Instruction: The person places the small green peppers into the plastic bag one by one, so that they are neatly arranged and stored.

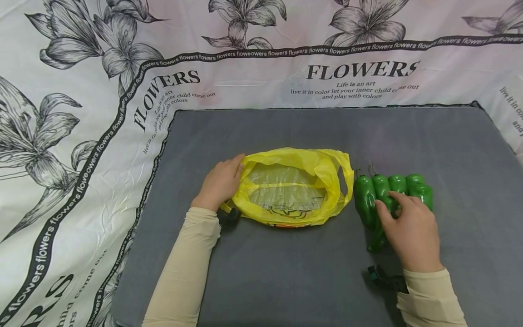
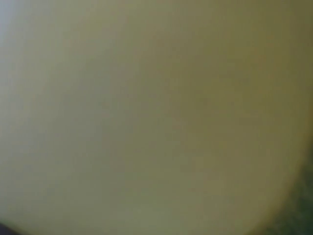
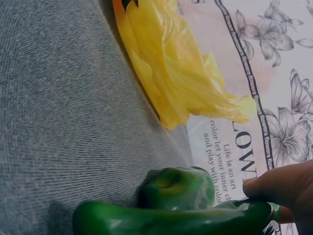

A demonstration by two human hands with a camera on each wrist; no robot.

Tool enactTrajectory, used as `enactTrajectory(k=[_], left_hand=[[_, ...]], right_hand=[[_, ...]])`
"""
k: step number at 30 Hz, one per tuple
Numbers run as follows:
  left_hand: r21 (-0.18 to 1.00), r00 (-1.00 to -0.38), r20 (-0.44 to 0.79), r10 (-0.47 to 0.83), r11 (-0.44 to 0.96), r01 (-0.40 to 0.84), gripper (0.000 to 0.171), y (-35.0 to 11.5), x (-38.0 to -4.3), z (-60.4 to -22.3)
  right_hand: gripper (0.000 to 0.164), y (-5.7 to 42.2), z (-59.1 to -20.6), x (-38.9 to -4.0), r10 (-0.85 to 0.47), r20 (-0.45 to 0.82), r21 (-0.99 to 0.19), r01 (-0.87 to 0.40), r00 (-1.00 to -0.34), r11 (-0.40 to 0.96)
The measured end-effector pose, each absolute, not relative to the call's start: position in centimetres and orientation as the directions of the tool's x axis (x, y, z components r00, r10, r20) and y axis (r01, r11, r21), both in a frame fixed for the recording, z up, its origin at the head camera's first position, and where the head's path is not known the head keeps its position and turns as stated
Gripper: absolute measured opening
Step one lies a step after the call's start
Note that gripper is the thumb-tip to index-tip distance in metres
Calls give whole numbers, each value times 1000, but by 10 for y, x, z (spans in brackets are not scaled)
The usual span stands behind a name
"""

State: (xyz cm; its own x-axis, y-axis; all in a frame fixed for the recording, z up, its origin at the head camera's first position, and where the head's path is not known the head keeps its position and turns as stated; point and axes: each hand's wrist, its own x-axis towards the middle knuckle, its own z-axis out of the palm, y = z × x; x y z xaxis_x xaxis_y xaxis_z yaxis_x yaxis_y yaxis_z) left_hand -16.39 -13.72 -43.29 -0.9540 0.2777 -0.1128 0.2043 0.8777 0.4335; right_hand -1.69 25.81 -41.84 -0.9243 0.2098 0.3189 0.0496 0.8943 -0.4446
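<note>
An open yellow plastic bag (image 1: 292,156) sits on the flat grey cloth (image 1: 286,277), the person's left hand (image 1: 220,181) at its left; right of it, glossy long green peppers (image 1: 365,200) lie clustered, the right hand (image 1: 414,231) over them.

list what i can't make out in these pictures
Left wrist view: nearly everything; a blurred yellowish surface fills it.
Head view: parts of the green peppers, behind the right hand; lettering on the yellow plastic bag, too small.
Right wrist view: nearest pepper's lower part, cut off by bottom edge.

Both hands (image 1: 219,182) (image 1: 413,232) well apart, backs upward
</note>
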Motion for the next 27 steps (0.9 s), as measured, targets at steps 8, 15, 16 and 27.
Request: enactTrajectory(k=[8, 15, 16, 27], left_hand=[[448, -956, -112, 271, 872, 195, 50, -139, -165, -433], [468, -956, -94, 277, 860, 204, 49, -140, -167, -435], [465, -956, -91, 279, 861, 207, 49, -141, -167, -436], [466, -954, -87, 287, 858, 215, 48, -143, -169, -439]], right_hand=[[38, 255, -412, -18, 209, 309, -450, 51, -928, 891], [39, 253, -406, -19, 178, 270, -471, 31, -946, 882], [39, 252, -404, -19, 168, 271, -470, 22, -948, 883], [44, 238, -390, -25, 125, 257, -489, -17, -958, 872]])
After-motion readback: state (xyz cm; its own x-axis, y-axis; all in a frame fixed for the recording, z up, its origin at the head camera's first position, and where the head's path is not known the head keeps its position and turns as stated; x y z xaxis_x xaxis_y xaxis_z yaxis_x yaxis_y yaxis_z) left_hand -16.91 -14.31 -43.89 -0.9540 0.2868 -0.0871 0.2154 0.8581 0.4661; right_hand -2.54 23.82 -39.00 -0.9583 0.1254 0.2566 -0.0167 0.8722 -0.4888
